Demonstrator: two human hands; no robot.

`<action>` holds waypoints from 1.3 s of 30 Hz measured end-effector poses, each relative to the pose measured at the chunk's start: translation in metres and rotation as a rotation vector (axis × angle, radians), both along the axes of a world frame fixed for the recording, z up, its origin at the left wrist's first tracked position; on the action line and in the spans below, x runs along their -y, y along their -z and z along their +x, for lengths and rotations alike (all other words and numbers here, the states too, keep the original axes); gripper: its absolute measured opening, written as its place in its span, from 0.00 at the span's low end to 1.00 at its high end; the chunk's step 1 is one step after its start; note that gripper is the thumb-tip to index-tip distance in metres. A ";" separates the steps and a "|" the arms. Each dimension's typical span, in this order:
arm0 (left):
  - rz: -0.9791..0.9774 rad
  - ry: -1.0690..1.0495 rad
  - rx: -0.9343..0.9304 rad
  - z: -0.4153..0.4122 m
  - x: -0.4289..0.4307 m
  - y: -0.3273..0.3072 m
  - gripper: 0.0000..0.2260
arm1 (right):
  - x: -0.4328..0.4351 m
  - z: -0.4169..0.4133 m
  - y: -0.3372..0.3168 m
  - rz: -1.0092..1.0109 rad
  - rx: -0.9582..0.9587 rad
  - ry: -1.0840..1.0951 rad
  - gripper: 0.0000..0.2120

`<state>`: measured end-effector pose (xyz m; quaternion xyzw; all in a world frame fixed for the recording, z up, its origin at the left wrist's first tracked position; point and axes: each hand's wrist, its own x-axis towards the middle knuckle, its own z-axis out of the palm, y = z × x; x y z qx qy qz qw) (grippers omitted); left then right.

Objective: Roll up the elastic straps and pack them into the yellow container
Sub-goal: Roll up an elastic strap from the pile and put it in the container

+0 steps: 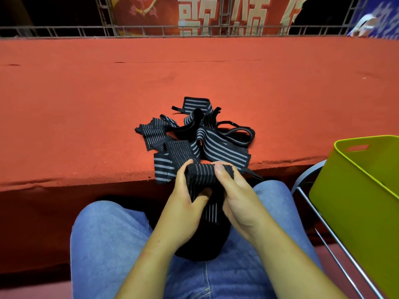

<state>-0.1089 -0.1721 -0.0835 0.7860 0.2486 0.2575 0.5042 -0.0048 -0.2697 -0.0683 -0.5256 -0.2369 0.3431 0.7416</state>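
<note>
A seated person rolls an elastic strap at the lower centre of the frame, both hands closed on it. The left hand curls thumb and fingers round the roll's left end. The right hand pinches the right end, thumb on top, and each grip is tight on the fabric. The strap's loose tail hangs between the palms toward the lap. A tangled pile of more straps lies just above, at the near edge of the red surface. The yellow container stands open at the right edge, apart from the hands. A neat roll probably calls for a taut tail, squared edges and even turns from both thumbs.
</note>
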 end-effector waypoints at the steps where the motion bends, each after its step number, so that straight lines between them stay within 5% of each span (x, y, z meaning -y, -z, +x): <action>1: 0.009 -0.013 -0.006 0.000 0.000 0.001 0.32 | 0.000 -0.001 0.000 -0.016 0.016 -0.006 0.18; 14: -0.061 0.112 0.010 -0.004 0.008 -0.013 0.17 | 0.006 0.005 0.000 -0.120 0.169 0.028 0.16; 23: -0.190 0.124 0.098 -0.004 0.003 -0.014 0.19 | 0.008 0.009 0.003 -0.129 0.216 0.028 0.11; 28: -0.172 0.097 0.168 -0.006 -0.001 -0.020 0.10 | 0.013 0.009 0.002 -0.136 0.207 -0.023 0.10; 39: -0.096 0.107 0.187 -0.011 -0.002 -0.016 0.18 | 0.010 0.007 0.000 -0.119 0.032 -0.041 0.15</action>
